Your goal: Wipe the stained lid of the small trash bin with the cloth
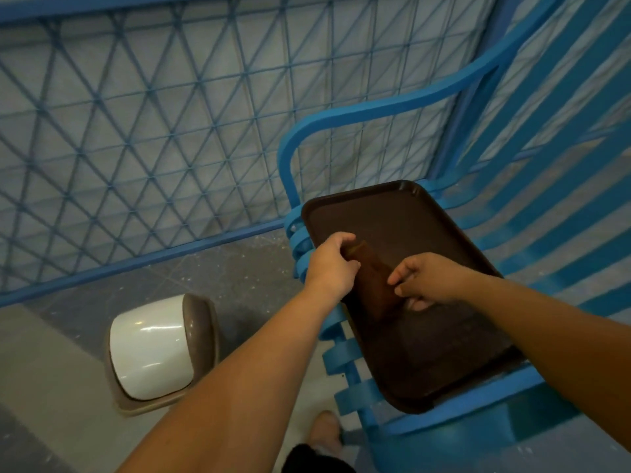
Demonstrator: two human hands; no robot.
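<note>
Pinching opposite ends, the left hand [333, 264] and right hand [425, 279] held a brown cloth [375, 271] over the tray [426, 343]. Below-left of them sat the bin's glossy white lid [150, 346], brown-rimmed.

Both bare forearms extend forward from the lower frame. Left hand [333, 264]: knuckles up, fingers curled closed in a pinch at the far end of the brown cloth [374, 272]. Right hand [428, 278]: fingers bent, thumb and fingertips pinching its near end. Hands close together, not touching.
</note>
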